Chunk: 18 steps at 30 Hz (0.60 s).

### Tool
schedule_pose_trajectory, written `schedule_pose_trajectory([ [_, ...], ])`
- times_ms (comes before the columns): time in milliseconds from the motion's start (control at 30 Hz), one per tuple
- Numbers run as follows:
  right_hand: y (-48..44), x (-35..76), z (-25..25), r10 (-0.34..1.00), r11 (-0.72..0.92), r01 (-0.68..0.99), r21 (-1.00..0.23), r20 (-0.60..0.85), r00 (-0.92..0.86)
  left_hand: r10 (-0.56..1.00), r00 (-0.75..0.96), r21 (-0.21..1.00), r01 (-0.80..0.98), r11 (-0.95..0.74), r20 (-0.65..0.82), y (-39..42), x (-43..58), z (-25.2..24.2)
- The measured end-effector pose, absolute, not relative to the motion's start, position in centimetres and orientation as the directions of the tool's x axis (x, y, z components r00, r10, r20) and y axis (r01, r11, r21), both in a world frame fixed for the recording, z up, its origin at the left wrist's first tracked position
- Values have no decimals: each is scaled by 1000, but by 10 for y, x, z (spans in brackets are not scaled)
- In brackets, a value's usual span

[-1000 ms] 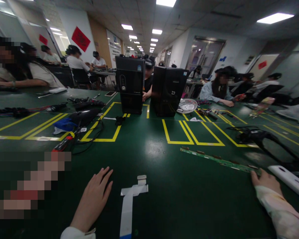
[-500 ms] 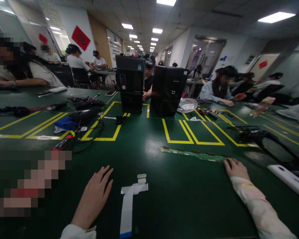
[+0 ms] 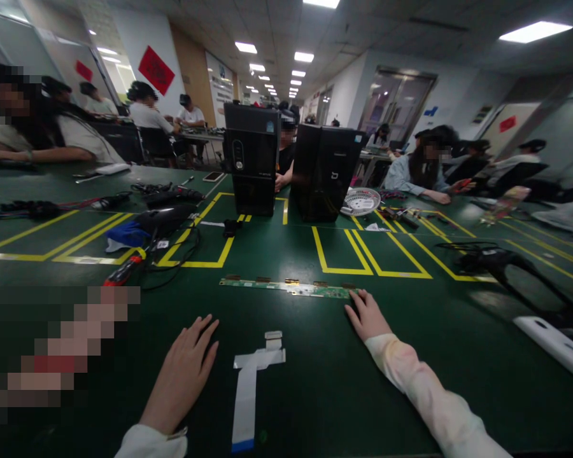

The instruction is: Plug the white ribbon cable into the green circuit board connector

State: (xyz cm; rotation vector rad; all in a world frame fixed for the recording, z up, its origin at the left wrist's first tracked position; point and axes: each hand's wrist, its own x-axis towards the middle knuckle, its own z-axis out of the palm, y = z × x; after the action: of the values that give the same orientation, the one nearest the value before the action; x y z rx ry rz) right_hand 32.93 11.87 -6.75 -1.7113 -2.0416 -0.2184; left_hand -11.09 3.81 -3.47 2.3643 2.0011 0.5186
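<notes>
Nearest, a flat white ribbon cable with a blue end [image 3: 244, 401] lies on the dark green tabletop [image 3: 310, 407], its far end crossed by a short white strip and a small connector. Just left of it the left hand [image 3: 184, 366] rests palm down, fingers extended and slightly spread, holding nothing; neither has shifted noticeably over the last second. The right hand [image 3: 370, 318] has come in from the far right, bringing the long, narrow green circuit board [image 3: 267, 285] to the middle, just beyond the ribbon cable; both parts now appear to be within easy reach. The right hand's fingertips touch the board's right end, fingers loosely bent; whether they pinch it I cannot tell. Farther left, by a red-and-black screwdriver handle [image 3: 123, 272], a small white tag [image 3: 163, 244] bears marks too small to read. Beyond the yellow tape outlines stand two upright black computer towers: the left one [image 3: 253, 191] has faint lettering and a pale blue sticker, the right one [image 3: 322, 184] a small pale emblem and another sticker, no brand legible. Far back, a red paper diamond [image 3: 156, 73] and a white wall panel [image 3: 219, 83] carry markings I cannot make out.
</notes>
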Motion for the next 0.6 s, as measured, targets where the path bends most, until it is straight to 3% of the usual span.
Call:
schedule_pose_trajectory([
  [333, 108, 266, -48, 857, 409, 896, -171, 411, -312, 968, 137, 194, 965, -178, 209, 37, -110, -32],
  [600, 118, 239, -26, 757, 631, 761, -149, 332, -562, 964, 129, 213, 961, -179, 231, 36, -110, -33],
])
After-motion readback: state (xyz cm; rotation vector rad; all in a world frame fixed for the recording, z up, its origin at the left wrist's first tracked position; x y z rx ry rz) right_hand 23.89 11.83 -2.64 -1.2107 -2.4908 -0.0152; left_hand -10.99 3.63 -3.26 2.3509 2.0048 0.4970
